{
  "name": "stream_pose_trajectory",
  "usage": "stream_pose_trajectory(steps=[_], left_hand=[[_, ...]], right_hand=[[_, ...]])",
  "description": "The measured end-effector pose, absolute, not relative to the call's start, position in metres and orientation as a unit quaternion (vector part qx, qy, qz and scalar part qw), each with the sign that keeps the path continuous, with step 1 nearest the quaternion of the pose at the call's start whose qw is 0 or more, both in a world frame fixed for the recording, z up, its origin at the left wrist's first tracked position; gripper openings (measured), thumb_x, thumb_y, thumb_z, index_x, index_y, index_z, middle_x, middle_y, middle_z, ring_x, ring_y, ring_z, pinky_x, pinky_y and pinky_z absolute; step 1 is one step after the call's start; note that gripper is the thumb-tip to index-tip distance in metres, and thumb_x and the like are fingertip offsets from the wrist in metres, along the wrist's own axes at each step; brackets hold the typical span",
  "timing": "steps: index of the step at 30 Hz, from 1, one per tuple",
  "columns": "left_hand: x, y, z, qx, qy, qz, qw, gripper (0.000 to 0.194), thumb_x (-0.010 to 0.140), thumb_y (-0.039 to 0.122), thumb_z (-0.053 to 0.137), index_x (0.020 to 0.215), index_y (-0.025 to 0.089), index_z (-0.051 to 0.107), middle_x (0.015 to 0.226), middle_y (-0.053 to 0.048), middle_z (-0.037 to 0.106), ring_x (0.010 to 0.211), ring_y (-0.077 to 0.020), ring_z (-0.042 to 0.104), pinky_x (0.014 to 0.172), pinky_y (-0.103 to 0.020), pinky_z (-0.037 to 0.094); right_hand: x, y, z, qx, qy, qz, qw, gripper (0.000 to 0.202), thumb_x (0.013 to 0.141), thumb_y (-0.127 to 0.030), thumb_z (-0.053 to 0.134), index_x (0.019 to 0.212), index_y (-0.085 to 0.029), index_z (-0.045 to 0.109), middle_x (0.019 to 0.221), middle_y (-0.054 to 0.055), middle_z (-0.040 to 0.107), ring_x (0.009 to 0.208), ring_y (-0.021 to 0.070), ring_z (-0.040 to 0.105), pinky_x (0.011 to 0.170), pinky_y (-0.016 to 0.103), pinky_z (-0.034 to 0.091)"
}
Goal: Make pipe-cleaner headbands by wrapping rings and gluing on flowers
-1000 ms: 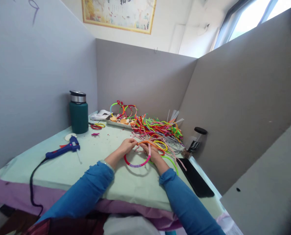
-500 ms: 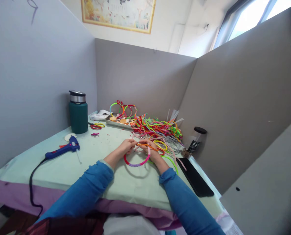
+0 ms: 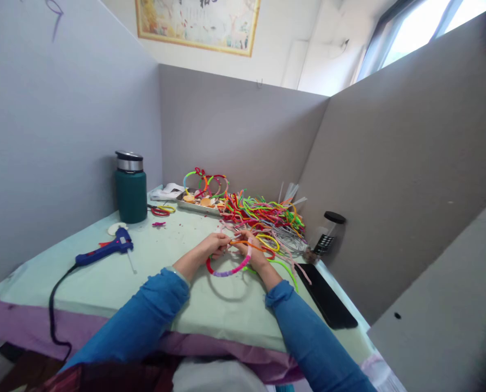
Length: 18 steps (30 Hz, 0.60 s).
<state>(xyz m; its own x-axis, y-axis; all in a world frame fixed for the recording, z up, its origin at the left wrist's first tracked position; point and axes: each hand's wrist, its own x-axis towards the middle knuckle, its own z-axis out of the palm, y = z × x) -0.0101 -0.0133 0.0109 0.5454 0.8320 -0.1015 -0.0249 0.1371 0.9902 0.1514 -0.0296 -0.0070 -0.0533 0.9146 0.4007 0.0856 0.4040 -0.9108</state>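
Between my hands hangs a ring wrapped in pipe cleaner (image 3: 225, 273), banded in red, purple, magenta and pink. My left hand (image 3: 214, 245) pinches the ring's upper left part, where an orange pipe cleaner (image 3: 243, 243) crosses it. On the other side my right hand (image 3: 251, 247) has its fingers closed around the ring's upper right part and the orange strand. The exact contact at the fingertips is too small to make out. A bright green pipe cleaner (image 3: 288, 270) lies just right of my right wrist.
At the back is a heap of pipe cleaners (image 3: 263, 212) beside a metal tray (image 3: 200, 207) holding finished rings. On the left stand a green bottle (image 3: 130, 196), scissors (image 3: 161, 210) and a corded glue gun (image 3: 108, 249). A black phone (image 3: 328, 299) and a dark-lidded jar (image 3: 326, 234) are right.
Both hands stay in nearly the same place, with slight finger movement at the orange pipe cleaner. The ring has tilted very slightly.
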Motion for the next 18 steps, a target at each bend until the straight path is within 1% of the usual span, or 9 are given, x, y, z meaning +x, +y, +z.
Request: stream_pose_trajectory(steps=[5, 9, 11, 14, 18], left_hand=[[-0.011, -0.012, 0.010, 0.579, 0.346, 0.325, 0.663, 0.026, 0.073, 0.036, 0.063, 0.069, 0.018, 0.044, 0.050, 0.008, 0.036, 0.033, -0.0019, 0.021, 0.035, -0.020, 0.009], [-0.012, -0.013, 0.011, 0.589, 0.343, 0.320, 0.658, 0.027, 0.071, 0.037, 0.064, 0.069, 0.017, 0.046, 0.052, 0.007, 0.037, 0.034, -0.0018, 0.022, 0.036, -0.020, 0.010], [-0.012, -0.014, 0.012, 0.597, 0.342, 0.313, 0.655, 0.027, 0.070, 0.037, 0.064, 0.069, 0.017, 0.046, 0.052, 0.007, 0.038, 0.034, -0.0014, 0.021, 0.036, -0.020, 0.009], [-0.012, -0.016, 0.012, 0.606, 0.336, 0.305, 0.653, 0.028, 0.070, 0.037, 0.065, 0.068, 0.016, 0.046, 0.052, 0.007, 0.038, 0.035, -0.0013, 0.021, 0.037, -0.020, 0.010], [-0.011, -0.017, 0.012, 0.616, 0.326, 0.304, 0.649, 0.027, 0.067, 0.035, 0.066, 0.066, 0.016, 0.046, 0.052, 0.008, 0.036, 0.037, -0.0017, 0.021, 0.037, -0.021, 0.010]], right_hand=[[0.150, -0.037, -0.001, -0.379, -0.659, 0.397, 0.514, 0.028, 0.067, -0.037, 0.070, 0.087, -0.019, 0.061, 0.077, 0.002, 0.062, 0.066, 0.0159, 0.056, 0.058, 0.026, 0.043], [0.151, -0.036, -0.002, -0.383, -0.648, 0.401, 0.522, 0.023, 0.068, -0.038, 0.069, 0.079, -0.019, 0.062, 0.070, 0.001, 0.060, 0.062, 0.0147, 0.054, 0.057, 0.026, 0.042], [0.153, -0.033, -0.005, -0.388, -0.634, 0.414, 0.525, 0.023, 0.068, -0.038, 0.070, 0.076, -0.019, 0.062, 0.068, 0.000, 0.060, 0.060, 0.0141, 0.053, 0.056, 0.026, 0.041], [0.155, -0.029, -0.011, -0.383, -0.623, 0.424, 0.534, 0.026, 0.065, -0.038, 0.072, 0.077, -0.019, 0.059, 0.067, -0.002, 0.059, 0.056, 0.0124, 0.051, 0.052, 0.024, 0.038], [0.154, -0.027, -0.013, -0.395, -0.610, 0.425, 0.540, 0.029, 0.063, -0.039, 0.072, 0.075, -0.020, 0.055, 0.059, -0.005, 0.054, 0.047, 0.0093, 0.044, 0.045, 0.022, 0.032]])
